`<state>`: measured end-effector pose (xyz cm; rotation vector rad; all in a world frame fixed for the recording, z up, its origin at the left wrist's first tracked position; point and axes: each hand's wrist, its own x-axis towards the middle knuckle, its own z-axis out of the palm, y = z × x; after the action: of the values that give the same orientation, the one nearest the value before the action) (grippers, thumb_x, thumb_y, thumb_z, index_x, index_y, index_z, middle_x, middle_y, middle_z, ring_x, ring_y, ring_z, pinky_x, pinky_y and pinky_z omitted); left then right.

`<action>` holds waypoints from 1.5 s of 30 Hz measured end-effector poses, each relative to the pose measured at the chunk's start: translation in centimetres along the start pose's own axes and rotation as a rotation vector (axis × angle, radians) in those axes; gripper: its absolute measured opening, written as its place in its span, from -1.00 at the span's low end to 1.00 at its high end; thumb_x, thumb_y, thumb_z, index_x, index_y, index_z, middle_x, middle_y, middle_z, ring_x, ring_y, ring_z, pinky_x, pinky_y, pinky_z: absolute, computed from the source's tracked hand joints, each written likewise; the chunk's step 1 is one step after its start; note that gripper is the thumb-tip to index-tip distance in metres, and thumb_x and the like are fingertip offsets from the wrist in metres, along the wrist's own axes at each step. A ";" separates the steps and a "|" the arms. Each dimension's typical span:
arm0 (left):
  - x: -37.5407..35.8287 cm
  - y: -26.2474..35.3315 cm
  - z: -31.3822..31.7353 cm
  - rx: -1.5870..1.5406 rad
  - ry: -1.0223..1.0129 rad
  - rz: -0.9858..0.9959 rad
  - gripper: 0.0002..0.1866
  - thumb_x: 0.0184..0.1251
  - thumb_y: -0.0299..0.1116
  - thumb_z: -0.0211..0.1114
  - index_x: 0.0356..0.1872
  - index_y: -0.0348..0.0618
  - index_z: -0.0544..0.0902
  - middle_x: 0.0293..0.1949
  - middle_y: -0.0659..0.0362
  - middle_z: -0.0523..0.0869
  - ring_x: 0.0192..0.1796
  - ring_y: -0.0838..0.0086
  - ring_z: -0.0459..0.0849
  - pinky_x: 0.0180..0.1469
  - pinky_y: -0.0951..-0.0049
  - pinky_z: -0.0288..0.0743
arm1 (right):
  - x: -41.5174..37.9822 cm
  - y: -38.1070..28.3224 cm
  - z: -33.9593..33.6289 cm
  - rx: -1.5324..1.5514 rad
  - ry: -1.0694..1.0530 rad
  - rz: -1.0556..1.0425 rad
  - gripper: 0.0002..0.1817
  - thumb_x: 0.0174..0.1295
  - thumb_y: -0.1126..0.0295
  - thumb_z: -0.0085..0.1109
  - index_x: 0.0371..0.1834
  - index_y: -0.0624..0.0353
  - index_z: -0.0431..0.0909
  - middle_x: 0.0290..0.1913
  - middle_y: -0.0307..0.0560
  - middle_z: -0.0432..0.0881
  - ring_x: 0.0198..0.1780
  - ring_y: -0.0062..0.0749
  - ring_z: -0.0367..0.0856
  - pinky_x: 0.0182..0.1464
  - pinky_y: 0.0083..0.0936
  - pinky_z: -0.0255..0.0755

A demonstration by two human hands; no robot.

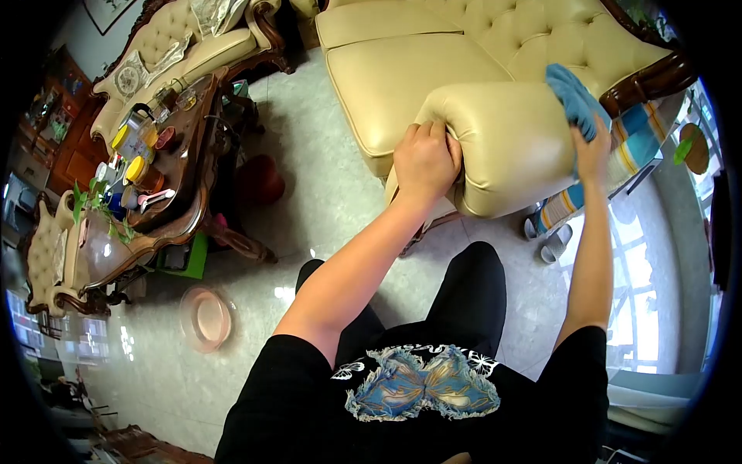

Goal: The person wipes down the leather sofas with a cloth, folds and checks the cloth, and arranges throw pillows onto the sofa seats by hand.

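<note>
A cream leather sofa (402, 66) with a tufted back fills the upper middle, its rounded armrest (514, 147) nearest to me. At the armrest's inner front edge, my left hand (427, 158) is closed, its fingers curled against the leather. On the far right side of the armrest, my right hand (592, 151) is closed on a blue cloth (576, 97), which lies bunched over the armrest's outer edge. Part of the cloth hangs behind the fingers.
A dark wooden coffee table (197, 174) with jars, cups and a plant stands at the left. A pink basin (209, 319) sits on the floor. Grey slippers (556, 244) lie beside a striped cloth (635, 139) at the right. Another cream sofa (220, 50) is at the upper left.
</note>
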<state>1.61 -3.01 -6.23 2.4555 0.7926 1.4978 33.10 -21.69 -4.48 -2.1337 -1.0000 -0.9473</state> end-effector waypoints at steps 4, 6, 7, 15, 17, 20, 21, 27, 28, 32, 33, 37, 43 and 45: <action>0.0 -0.1 0.2 0.006 -0.008 0.001 -0.85 0.18 -0.40 0.24 -0.34 -0.24 0.71 -0.43 0.05 0.71 -0.30 0.16 0.68 -0.29 0.18 0.58 | 5.4 1.5 0.8 -0.079 -0.150 0.134 -0.30 0.24 -0.05 0.25 0.38 0.10 0.47 0.39 0.19 0.47 0.42 0.04 0.39 0.41 -0.16 0.28; 0.0 -0.1 0.3 0.007 0.014 0.000 -0.84 0.18 -0.39 0.24 -0.33 -0.24 0.72 -0.43 0.05 0.72 -0.30 0.15 0.68 -0.29 0.17 0.58 | 7.5 -0.7 0.3 -0.009 -0.362 0.113 -0.25 0.21 -0.22 0.15 0.25 0.18 0.57 0.25 0.26 0.58 0.29 0.11 0.53 0.30 -0.15 0.38; 0.0 -0.2 0.3 0.006 0.009 0.001 -0.84 0.18 -0.39 0.24 -0.33 -0.24 0.72 -0.43 0.05 0.72 -0.30 0.15 0.68 -0.29 0.17 0.58 | 8.2 -1.7 0.9 -0.010 -0.365 0.117 -0.25 0.21 -0.22 0.15 0.25 0.18 0.57 0.25 0.26 0.58 0.29 0.11 0.53 0.30 -0.15 0.38; -0.1 -0.2 0.3 -0.002 0.032 -0.014 -0.83 0.19 -0.36 0.25 -0.32 -0.20 0.73 -0.40 0.04 0.74 -0.29 0.14 0.70 -0.26 0.16 0.59 | 7.5 -17.7 1.3 0.019 -0.636 -0.085 -0.37 0.10 -0.18 0.19 -0.02 0.14 0.72 -0.07 0.19 0.74 0.00 0.09 0.69 0.09 -0.14 0.51; -0.2 -0.2 0.2 -0.002 0.008 -0.026 -0.84 0.19 -0.36 0.26 -0.32 -0.20 0.73 -0.39 0.04 0.75 -0.28 0.14 0.70 -0.26 0.15 0.59 | 5.9 -20.5 0.2 -0.006 -0.685 -0.118 -0.43 0.12 -0.10 0.21 0.00 0.12 0.71 -0.07 0.16 0.74 0.00 0.07 0.68 0.10 -0.19 0.50; -0.3 -0.3 0.2 -0.009 -0.001 -0.028 -0.84 0.18 -0.35 0.27 -0.32 -0.19 0.73 -0.38 0.04 0.75 -0.26 0.13 0.70 -0.24 0.14 0.59 | 3.2 -22.1 -1.6 0.178 -0.511 -0.223 -0.45 0.05 -0.12 0.28 -0.02 0.01 0.74 -0.01 0.11 0.75 0.02 0.06 0.69 0.11 -0.14 0.52; -0.2 -0.4 0.3 -0.017 0.004 -0.023 -0.84 0.18 -0.35 0.27 -0.33 -0.19 0.72 -0.37 0.04 0.75 -0.25 0.13 0.70 -0.24 0.13 0.59 | 2.1 -22.0 -1.5 0.220 -0.379 -0.331 -0.50 0.00 -0.03 0.34 0.01 -0.06 0.74 0.08 0.02 0.72 0.10 0.02 0.65 0.17 -0.15 0.49; -0.4 -0.7 -0.6 -0.103 -0.039 0.024 -0.84 0.17 -0.33 0.27 -0.39 -0.21 0.67 -0.39 0.05 0.71 -0.27 0.12 0.67 -0.29 0.13 0.60 | -3.5 -22.6 -6.4 0.198 -0.246 -0.473 -0.42 -0.18 0.24 0.48 0.07 -0.36 0.72 0.33 -0.30 0.58 0.37 -0.03 0.46 0.35 -0.09 0.34; -0.3 -0.7 -0.4 -0.102 -0.035 0.022 -0.84 0.17 -0.33 0.27 -0.39 -0.21 0.67 -0.39 0.05 0.71 -0.27 0.12 0.67 -0.29 0.13 0.60 | -3.7 -22.0 -6.8 0.249 -0.234 -0.443 -0.40 -0.21 0.26 0.49 0.06 -0.41 0.71 0.34 -0.35 0.57 0.39 -0.02 0.43 0.36 -0.06 0.32; -0.1 0.0 0.1 -0.039 0.005 -0.029 -0.83 0.20 -0.36 0.26 -0.28 -0.21 0.71 -0.32 0.06 0.74 -0.21 0.14 0.70 -0.21 0.17 0.60 | -3.2 -13.7 -5.0 0.263 -0.043 -0.389 -0.32 -0.21 0.33 0.52 0.16 -0.14 0.69 0.32 -0.22 0.59 0.39 -0.07 0.45 0.36 -0.17 0.34; 0.0 0.1 0.0 -0.027 -0.015 -0.052 -0.81 0.23 -0.38 0.25 -0.22 -0.22 0.74 -0.27 0.05 0.77 -0.17 0.14 0.71 -0.13 0.19 0.61 | -2.6 -10.2 -3.5 0.309 0.040 -0.333 -0.35 -0.16 0.33 0.51 0.17 -0.04 0.68 0.31 -0.13 0.60 0.37 -0.06 0.48 0.36 -0.19 0.35; 0.1 0.1 -0.1 0.009 -0.067 -0.049 -0.79 0.23 -0.40 0.25 -0.18 -0.21 0.74 -0.24 0.05 0.79 -0.15 0.15 0.72 -0.10 0.22 0.62 | 2.1 2.1 0.3 0.236 0.084 0.002 -0.45 0.07 0.22 0.42 0.16 0.17 0.65 0.26 0.12 0.61 0.28 -0.01 0.54 0.33 -0.21 0.37; 0.0 0.3 0.0 -0.007 -0.046 -0.032 -0.80 0.22 -0.42 0.25 -0.19 -0.21 0.74 -0.25 0.06 0.78 -0.15 0.16 0.73 -0.11 0.22 0.62 | 9.6 4.8 1.6 -0.035 -0.355 0.062 -0.34 0.19 -0.15 0.19 0.09 0.22 0.67 0.10 0.25 0.67 0.20 0.10 0.58 0.25 -0.17 0.40; -0.1 0.3 0.0 -0.017 -0.048 -0.046 -0.81 0.22 -0.42 0.25 -0.19 -0.21 0.74 -0.26 0.07 0.78 -0.15 0.17 0.73 -0.12 0.22 0.62 | 11.3 -0.3 1.4 -0.088 -0.520 0.121 -0.30 0.15 -0.23 0.14 0.05 0.19 0.70 0.03 0.23 0.70 0.11 0.10 0.63 0.19 -0.18 0.42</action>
<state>1.66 -3.29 -6.17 2.4345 0.8175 1.4183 38.62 -16.05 3.78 -2.5501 -1.0627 -0.3849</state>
